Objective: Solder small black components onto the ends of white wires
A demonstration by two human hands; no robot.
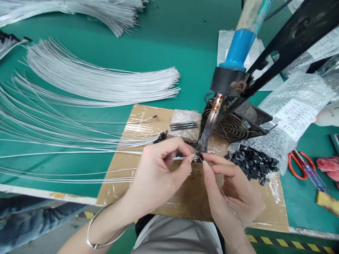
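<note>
My left hand (164,173) is closed in a pinch on thin white wires (177,158), their ends close to the tip of a soldering iron (210,128). Thumb and forefinger of my right hand (230,187) are pinched on a thin strand of solder wire (231,205), which trails back across the palm. The solder's end is near the wire ends, under the iron's tip; whether they touch is too small to tell. The iron, with a blue collar (236,49), hangs tip down in a black metal bracket (275,46). More white wires with black ends (160,137) lie beside my left hand.
A brown board (116,183) lies under my hands. On it are a pad with metal rods (184,125) and a pile of small black pieces (253,164). A fan (234,125) stands behind the iron. Wire bundles (106,76), orange-handled scissors (292,165) and bubble wrap (304,88) lie around.
</note>
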